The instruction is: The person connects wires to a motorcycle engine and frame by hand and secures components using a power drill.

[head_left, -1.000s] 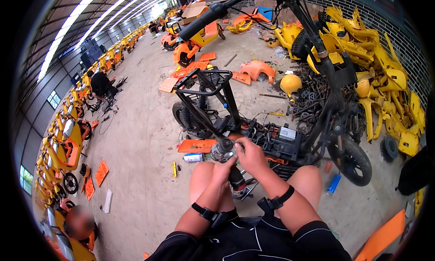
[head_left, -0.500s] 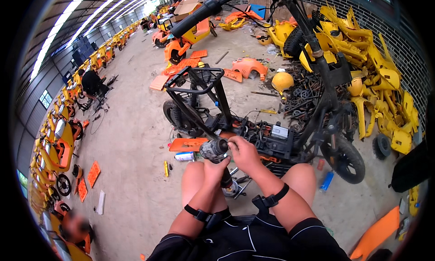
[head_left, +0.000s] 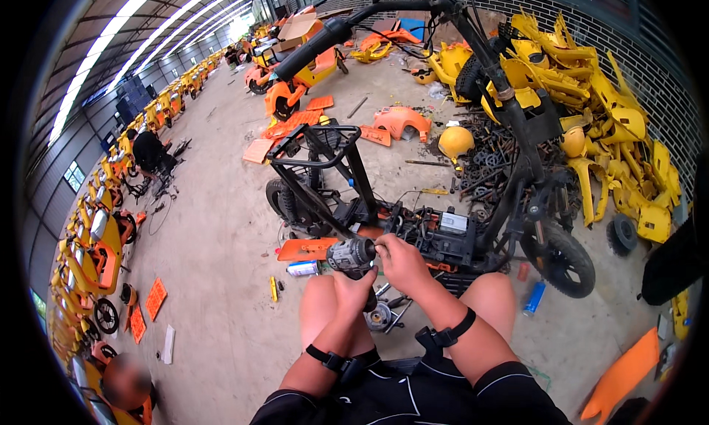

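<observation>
My left hand [head_left: 353, 286] is wrapped round the grip of a grey and black cordless drill [head_left: 350, 254], which points to the right above my knees. At its chuck, the fingers of my right hand [head_left: 402, 261] are pinched together; whatever they hold there is too small to make out. Just beyond my hands stands a stripped black scooter frame [head_left: 354, 211] with its handlebar, wheels and bare inner parts showing. Below the drill, between my legs, a round metal wheel-like part [head_left: 379, 316] lies on the floor with metal rods beside it.
An orange panel [head_left: 306, 249], a spray can [head_left: 303, 268] and a yellow marker-like stick [head_left: 274, 288] lie left of my knees. On the right are a blue can [head_left: 534, 298] and a heap of yellow body panels [head_left: 620, 129]. A person in black [head_left: 150, 152] crouches at far left.
My view has shifted slightly. The drill's body has turned a little more level, and my right hand stays at its chuck.
</observation>
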A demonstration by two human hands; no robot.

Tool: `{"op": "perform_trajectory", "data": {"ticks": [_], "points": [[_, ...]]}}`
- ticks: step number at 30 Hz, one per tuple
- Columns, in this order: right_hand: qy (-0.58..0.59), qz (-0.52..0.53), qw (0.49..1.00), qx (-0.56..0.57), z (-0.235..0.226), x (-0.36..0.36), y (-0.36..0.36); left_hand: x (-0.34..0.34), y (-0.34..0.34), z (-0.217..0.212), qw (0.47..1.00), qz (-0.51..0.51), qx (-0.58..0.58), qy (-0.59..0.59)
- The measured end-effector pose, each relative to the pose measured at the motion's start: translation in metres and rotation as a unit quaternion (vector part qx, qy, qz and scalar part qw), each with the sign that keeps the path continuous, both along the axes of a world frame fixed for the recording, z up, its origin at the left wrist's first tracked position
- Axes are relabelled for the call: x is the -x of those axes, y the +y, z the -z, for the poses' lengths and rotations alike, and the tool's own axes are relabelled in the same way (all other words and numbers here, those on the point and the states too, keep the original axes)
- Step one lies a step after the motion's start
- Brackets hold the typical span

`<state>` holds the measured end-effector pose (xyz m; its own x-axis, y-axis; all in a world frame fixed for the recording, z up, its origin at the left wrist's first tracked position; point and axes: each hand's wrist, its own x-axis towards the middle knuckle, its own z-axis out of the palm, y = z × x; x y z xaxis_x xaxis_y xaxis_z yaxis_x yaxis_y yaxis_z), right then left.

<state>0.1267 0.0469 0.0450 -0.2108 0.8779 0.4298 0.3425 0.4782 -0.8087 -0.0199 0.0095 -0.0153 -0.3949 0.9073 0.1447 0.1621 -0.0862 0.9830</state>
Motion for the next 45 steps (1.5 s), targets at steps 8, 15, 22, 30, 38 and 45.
{"op": "perform_trajectory", "data": {"ticks": [8, 15, 22, 30, 38, 45], "points": [[-0.013, -0.010, 0.999, 0.051, -0.005, -0.010, -0.009, 0.000, -0.008, 0.010, 0.999, -0.007, -0.048, -0.011], [0.092, -0.102, 0.973, 0.184, -0.014, -0.030, -0.008, -0.011, -0.014, -0.009, 0.998, -0.012, -0.049, -0.033], [0.220, -0.153, 0.935, 0.233, -0.016, -0.037, -0.007, -0.009, -0.006, 0.004, 0.995, -0.002, -0.090, -0.036], [0.372, -0.147, 0.875, 0.272, 0.000, -0.044, 0.005, -0.015, -0.013, -0.009, 0.981, 0.091, -0.121, -0.124], [0.451, -0.095, 0.816, 0.348, 0.007, -0.040, 0.010, -0.011, -0.019, 0.009, 0.872, 0.268, 0.126, -0.389], [0.401, -0.101, 0.840, 0.350, 0.011, -0.039, 0.013, -0.006, -0.028, 0.000, 0.827, 0.339, 0.141, -0.426]]}}
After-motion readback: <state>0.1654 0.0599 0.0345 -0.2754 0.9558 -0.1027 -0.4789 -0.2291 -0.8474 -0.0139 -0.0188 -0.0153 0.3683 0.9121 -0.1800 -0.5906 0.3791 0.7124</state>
